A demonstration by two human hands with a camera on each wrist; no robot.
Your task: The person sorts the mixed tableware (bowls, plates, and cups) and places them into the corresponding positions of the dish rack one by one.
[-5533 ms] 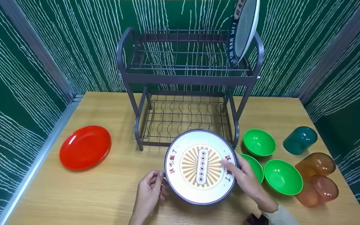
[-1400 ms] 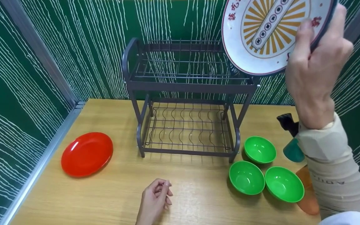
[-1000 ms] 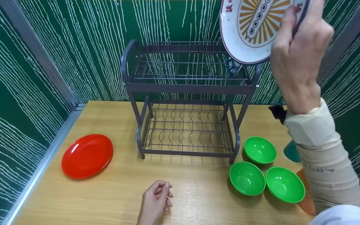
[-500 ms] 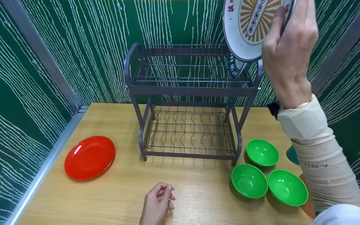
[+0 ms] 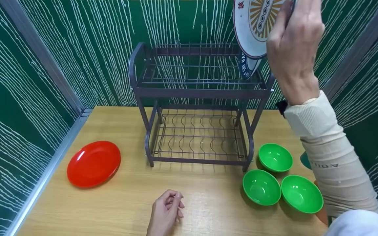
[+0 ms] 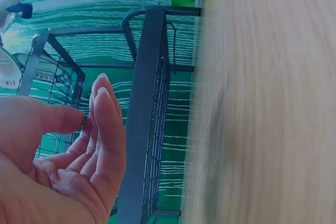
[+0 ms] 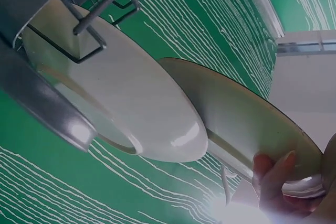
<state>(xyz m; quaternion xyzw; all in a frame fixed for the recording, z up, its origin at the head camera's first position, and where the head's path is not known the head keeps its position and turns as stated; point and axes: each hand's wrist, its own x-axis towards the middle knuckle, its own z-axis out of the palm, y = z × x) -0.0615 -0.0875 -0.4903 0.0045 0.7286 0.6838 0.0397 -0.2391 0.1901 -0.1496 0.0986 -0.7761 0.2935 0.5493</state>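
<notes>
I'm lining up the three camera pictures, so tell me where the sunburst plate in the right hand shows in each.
Head: sunburst plate, top, right of centre, cut by the upper edge.
Left wrist: sunburst plate, small, cut by the left edge.
Right wrist: sunburst plate, right of centre, underside showing.
Shared landmark: dark metal rack.

I face a green wall point(image 5: 110, 65) streaked with wavy white lines; similar green side walls point(image 5: 8, 98) flank me. Grey posts point(image 5: 41, 55) stand in the far corners. Before me lies a light wood-grained surface point(image 5: 110, 209) with a metal rail point(image 5: 57, 155) along its left edge. My right wrist view also catches a bright white glare point(image 7: 241, 216).
</notes>
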